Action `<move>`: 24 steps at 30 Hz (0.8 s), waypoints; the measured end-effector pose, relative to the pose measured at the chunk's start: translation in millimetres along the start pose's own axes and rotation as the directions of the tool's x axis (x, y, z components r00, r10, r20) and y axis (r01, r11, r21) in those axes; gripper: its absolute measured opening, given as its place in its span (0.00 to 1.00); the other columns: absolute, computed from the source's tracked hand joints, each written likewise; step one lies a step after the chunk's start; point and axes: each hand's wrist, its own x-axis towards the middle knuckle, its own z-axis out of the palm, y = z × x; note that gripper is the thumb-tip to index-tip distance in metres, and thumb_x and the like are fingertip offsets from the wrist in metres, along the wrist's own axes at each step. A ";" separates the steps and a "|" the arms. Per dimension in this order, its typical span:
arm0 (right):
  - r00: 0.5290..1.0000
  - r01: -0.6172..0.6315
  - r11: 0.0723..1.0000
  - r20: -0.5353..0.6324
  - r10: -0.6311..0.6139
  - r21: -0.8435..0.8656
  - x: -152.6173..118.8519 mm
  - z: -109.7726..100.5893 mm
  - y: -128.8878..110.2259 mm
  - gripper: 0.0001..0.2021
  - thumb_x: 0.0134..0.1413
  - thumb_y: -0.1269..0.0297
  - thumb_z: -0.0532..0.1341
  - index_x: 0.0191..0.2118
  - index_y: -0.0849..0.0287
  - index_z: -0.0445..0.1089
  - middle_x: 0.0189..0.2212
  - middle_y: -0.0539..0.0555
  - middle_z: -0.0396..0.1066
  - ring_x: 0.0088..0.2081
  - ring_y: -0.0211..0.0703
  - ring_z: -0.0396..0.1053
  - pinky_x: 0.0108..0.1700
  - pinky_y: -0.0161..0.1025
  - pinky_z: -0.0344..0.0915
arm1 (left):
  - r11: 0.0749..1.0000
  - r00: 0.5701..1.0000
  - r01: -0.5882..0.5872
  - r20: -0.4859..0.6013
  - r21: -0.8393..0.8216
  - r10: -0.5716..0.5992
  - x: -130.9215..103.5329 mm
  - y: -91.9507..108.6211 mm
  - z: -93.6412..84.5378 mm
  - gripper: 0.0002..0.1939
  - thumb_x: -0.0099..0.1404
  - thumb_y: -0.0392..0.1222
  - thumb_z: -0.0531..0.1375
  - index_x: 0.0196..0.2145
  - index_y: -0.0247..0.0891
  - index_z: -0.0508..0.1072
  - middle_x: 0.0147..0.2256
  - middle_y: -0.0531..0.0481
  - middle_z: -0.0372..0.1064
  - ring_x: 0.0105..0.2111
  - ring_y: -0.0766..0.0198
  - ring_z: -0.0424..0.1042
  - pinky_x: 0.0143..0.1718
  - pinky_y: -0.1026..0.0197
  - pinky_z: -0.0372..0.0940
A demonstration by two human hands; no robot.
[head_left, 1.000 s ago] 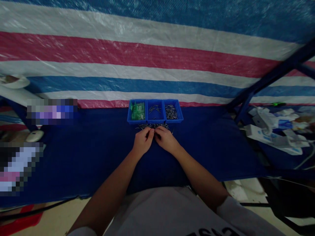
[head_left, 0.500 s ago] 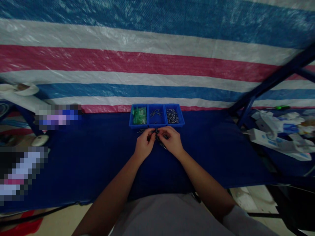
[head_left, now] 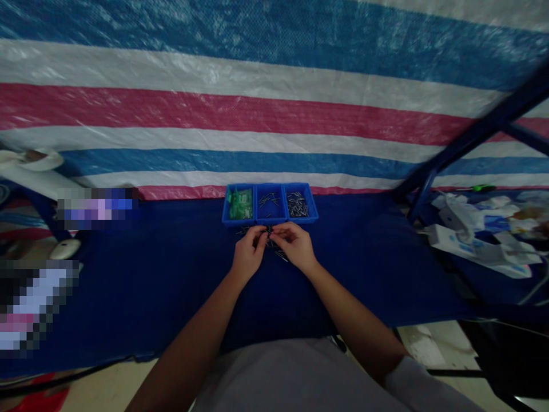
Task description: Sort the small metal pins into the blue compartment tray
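Note:
My left hand (head_left: 249, 252) and my right hand (head_left: 297, 246) meet over the blue-covered table, thumbs and fingers pinched close together. Slim dark metal pieces that look like screws show between the fingertips; how many each hand holds is hidden. Beneath and around the fingers lies a loose heap of such screws (head_left: 281, 255), partly covered by the hands. Just beyond stand three joined blue bins. Green packaged items fill the left bin (head_left: 224, 213). A few screws lie scattered in the middle bin (head_left: 270, 216), and many are piled in the right bin (head_left: 315, 213).
A striped tarp (head_left: 257, 114) hangs behind the table (head_left: 171, 286). At right, a blue metal frame (head_left: 454, 146) slants up beside a white power strip (head_left: 480, 252) and crumpled packaging. Pixelated items and a white object (head_left: 65, 249) are at the left.
The view has shifted slightly, so the bins and hands sit a little further left. Both hands stay pinched together over the heap, with only small finger movements.

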 end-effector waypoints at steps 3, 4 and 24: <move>1.000 -0.008 1.000 -0.009 0.008 -0.011 0.3 0.0 -0.8 0.09 0.47 0.63 0.68 0.36 0.56 0.75 0.34 0.53 0.75 0.34 0.41 0.75 0.38 0.38 0.74 | 1.000 1.000 0.005 -0.007 0.003 -0.005 0.3 2.2 -0.8 0.09 0.67 0.45 0.56 0.41 0.39 0.70 0.30 0.52 0.73 0.28 0.67 0.72 0.33 0.65 0.66; 1.000 -0.014 1.000 -0.013 0.013 -0.021 0.5 -0.2 -1.6 0.09 0.47 0.62 0.68 0.36 0.56 0.75 0.34 0.53 0.76 0.34 0.41 0.76 0.38 0.38 0.74 | 1.000 1.000 0.003 -0.009 0.004 -0.002 0.5 3.1 -1.3 0.08 0.67 0.45 0.56 0.40 0.39 0.70 0.30 0.52 0.73 0.28 0.67 0.72 0.33 0.65 0.66; 0.991 0.131 0.965 0.030 -0.128 -0.228 0.6 -6.4 -3.3 0.05 0.55 0.66 0.63 0.38 0.55 0.75 0.35 0.54 0.77 0.36 0.42 0.76 0.40 0.38 0.74 | 0.998 1.000 0.001 -0.006 0.069 -0.001 0.9 5.9 -4.3 0.11 0.67 0.46 0.54 0.34 0.38 0.71 0.24 0.55 0.67 0.24 0.69 0.66 0.29 0.66 0.61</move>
